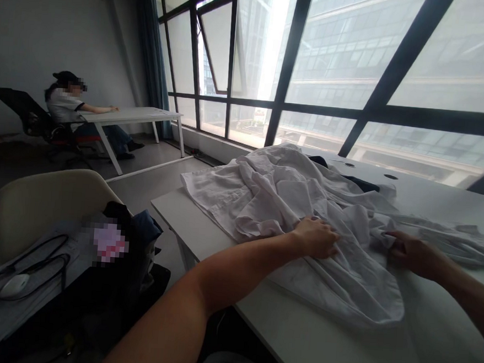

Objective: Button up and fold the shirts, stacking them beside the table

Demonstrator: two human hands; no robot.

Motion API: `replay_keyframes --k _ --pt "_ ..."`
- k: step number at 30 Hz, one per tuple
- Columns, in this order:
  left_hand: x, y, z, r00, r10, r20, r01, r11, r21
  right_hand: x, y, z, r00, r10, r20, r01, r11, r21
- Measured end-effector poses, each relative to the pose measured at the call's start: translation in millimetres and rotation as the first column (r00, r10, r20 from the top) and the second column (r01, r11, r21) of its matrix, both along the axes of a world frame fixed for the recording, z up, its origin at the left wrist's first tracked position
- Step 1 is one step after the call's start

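Note:
A large white garment (282,201), crumpled in loose folds, lies over the white table (435,322). Its exact kind is hard to make out; a long narrow part stretches off to the right. My left hand (316,238) is closed on the cloth near the middle, knuckles up, with fingertips partly hidden in the folds. At the garment's right side, my right hand (409,252) pinches a bunched bit of fabric between thumb and fingers. One rounded edge of the cloth reaches toward me below both hands.
Dark items (362,184) lie partly under the garment's far side. To my left stands a cream chair (54,190) loaded with clothes, a cable and a white device (14,286). A person (65,103) sits at another table (134,114). Large windows line the far side.

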State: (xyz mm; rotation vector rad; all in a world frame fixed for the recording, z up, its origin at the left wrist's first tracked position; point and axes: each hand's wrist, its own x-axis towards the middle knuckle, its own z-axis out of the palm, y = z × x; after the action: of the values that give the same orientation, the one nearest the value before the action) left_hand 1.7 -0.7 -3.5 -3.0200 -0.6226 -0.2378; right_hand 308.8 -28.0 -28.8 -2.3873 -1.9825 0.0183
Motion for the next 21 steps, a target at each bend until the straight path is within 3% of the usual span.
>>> replay_keyframes --k 3,6,9,13,16,18,21 --pt "-3.5 -11.1 12.5 1.000 0.022 -0.005 -0.022 1.000 0.014 5.2 -37.6 6.7 0.996 -0.018 0.093 0.025 0.997 -0.074" --pt "-3.5 -22.5 24.3 0.999 0.036 -0.011 -0.036 0.999 0.023 18.9 -76.7 15.1 0.969 -0.128 0.210 0.149 0.985 -0.086" --pt "0.1 -32.5 32.7 0.999 0.032 -0.027 -0.031 0.999 0.026 46.1 -107.9 21.4 0.943 -0.271 0.195 0.294 0.951 -0.100" --pt "5.3 -43.9 37.1 0.997 0.004 -0.080 -0.005 1.000 -0.008 84.6 -134.2 24.5 0.842 -0.527 0.117 0.535 0.843 -0.050" --pt "8.0 -47.5 35.2 0.988 -0.039 -0.150 0.022 0.993 -0.117 97.9 -141.9 24.3 0.758 -0.648 0.077 0.651 0.758 -0.027" --pt "9.8 -47.9 33.0 0.983 -0.052 -0.179 0.019 0.983 -0.184 96.5 -143.6 22.9 0.765 -0.640 0.068 0.641 0.767 0.006" --pt "12.2 -47.8 32.3 0.983 -0.026 -0.184 -0.013 0.978 -0.209 80.6 -145.4 18.5 0.829 -0.554 0.078 0.549 0.833 0.071"
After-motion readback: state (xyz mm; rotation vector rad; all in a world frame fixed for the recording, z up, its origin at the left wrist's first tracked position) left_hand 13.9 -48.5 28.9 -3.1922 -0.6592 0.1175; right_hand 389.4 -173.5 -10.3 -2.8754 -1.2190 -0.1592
